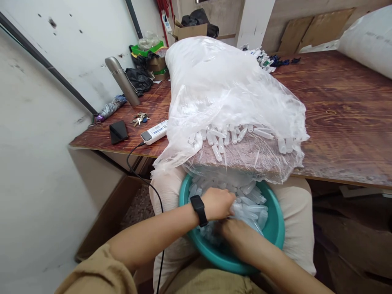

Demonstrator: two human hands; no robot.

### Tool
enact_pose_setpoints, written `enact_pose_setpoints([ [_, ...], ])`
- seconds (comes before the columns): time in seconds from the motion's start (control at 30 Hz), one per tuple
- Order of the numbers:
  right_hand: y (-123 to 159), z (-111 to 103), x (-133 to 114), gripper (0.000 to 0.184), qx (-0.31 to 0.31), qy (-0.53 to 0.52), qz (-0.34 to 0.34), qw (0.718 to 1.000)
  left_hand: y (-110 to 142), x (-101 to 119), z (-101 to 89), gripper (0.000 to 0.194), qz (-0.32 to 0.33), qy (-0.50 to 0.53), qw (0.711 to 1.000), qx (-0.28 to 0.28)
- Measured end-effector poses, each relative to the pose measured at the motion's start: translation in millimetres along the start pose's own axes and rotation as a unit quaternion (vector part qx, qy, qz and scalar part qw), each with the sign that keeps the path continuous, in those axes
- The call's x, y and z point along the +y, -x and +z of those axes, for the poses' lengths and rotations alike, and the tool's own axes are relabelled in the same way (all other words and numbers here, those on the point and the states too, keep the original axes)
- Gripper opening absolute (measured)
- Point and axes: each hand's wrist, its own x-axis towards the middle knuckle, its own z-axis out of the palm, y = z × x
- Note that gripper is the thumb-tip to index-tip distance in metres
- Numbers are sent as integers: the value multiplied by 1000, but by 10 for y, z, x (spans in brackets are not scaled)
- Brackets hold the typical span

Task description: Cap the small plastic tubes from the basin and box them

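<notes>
1. Head view: the left hand [219, 203] curls over translucent tubes [252, 208] in the teal basin [277, 222]; its grip is hidden.
2. The right hand [229, 231] reaches among them, apparently bent; opening and hold cannot be told.
3. A plastic bag [214, 77] lies on the table [343, 122].

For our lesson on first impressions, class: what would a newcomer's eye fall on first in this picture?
Probably the big white plastic bag slumped on the table, its open end spilling small translucent tubes toward the near edge. Next, the teal basin on the person's lap, where the left hand and right hand reach in among more such tubes.
</notes>
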Motion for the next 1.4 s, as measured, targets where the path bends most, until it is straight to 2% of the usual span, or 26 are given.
enact_pose_setpoints([
  [0.1, 67, -96, 53, 36, -41, 10, -20, 999, -18, 9, -44, 14, 6, -17, 1000, 3],
  [0.2, 163, -230, 163, 30, -22, -19, -29, 999, 92, -15, -208, 18, 6, -4, 1000, 30],
  [0.33, 286, -396, 283, 22, 121, -113, -13, 986, 371, -19, -376, 24, 8, 69, 997, 45],
  [0.43, 333, -470, 262, 27, 215, -146, 5, 966, 593, 41, -366, 32, -11, 137, 989, 62],
  [0.53, 349, -490, 184, 30, 264, -203, 36, 942, 764, 127, -308, 34, -14, 183, 980, 79],
  [0.6, 362, -485, 139, 34, 254, -253, 50, 932, 843, 174, -289, 32, 4, 202, 975, 92],
  [0.67, 383, -481, 109, 37, 230, -259, 44, 937, 897, 205, -295, 30, 23, 195, 974, 109],
  [0.8, 434, -486, 77, 34, 201, -172, 3, 964, 950, 222, -324, 27, 44, 161, 978, 122],
  [0.93, 452, -468, 79, 37, 186, -120, -16, 975, 961, 210, -309, 26, 58, 137, 979, 137],
  [1.07, 452, -441, 72, 42, 160, -62, -69, 983, 955, 176, -266, 22, 88, 47, 986, 132],
  [1.17, 453, -444, 45, 43, 166, -52, -85, 981, 953, 156, -240, 21, 96, -5, 987, 127],
  [1.33, 477, -456, 47, 40, 177, -72, -93, 977, 974, 163, -237, 24, 103, 3, 986, 130],
  [1.4, 493, -440, 59, 38, 178, -78, -83, 977, 983, 172, -230, 21, 116, -24, 984, 132],
])
